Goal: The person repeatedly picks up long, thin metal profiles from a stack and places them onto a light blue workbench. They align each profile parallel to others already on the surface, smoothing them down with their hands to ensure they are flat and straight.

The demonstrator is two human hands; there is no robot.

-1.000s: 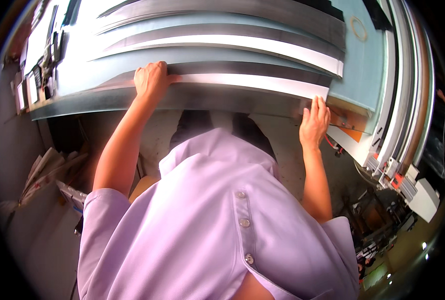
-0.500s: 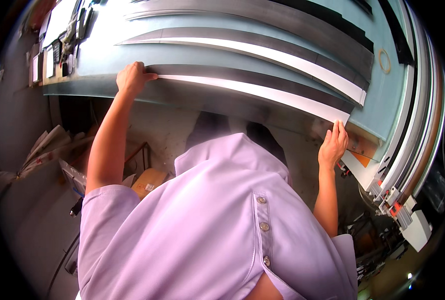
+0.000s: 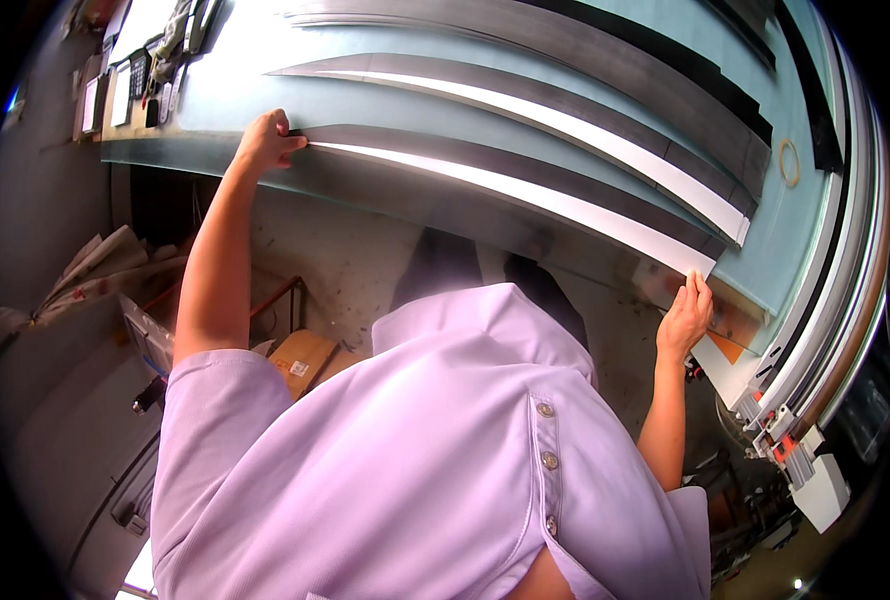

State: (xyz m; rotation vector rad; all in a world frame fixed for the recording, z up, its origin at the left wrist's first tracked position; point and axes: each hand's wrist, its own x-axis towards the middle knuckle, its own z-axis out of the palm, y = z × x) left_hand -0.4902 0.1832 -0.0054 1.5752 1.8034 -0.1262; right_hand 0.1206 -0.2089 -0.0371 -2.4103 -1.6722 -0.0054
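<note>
A long, tapering strip (image 3: 525, 192), dark grey with a white band along its near edge, lies near the front edge of the glass-topped table (image 3: 205, 112). At its pointed left end, my left hand (image 3: 265, 145) is closed, with thumb and finger pinching the tip. My right hand (image 3: 685, 318) has its fingers pressed together at the strip's wide right corner, gripping it at the table's edge. Just beyond lies a second dark-and-white strip (image 3: 555, 125) of similar shape, and past that a wider dark grey curved piece (image 3: 525, 45).
A calculator (image 3: 140, 68) and small tools stand at the far left of the table. A tan ring (image 3: 788, 163) lies at the right, beside a long metal rail (image 3: 845, 250). Below the table are a cardboard box (image 3: 303, 358) and bundled cloth (image 3: 100, 265) on the left.
The view has turned slightly, shifting the table's right side lower in the picture. Both hands stay at the same ends of the strip, which lies much as before.
</note>
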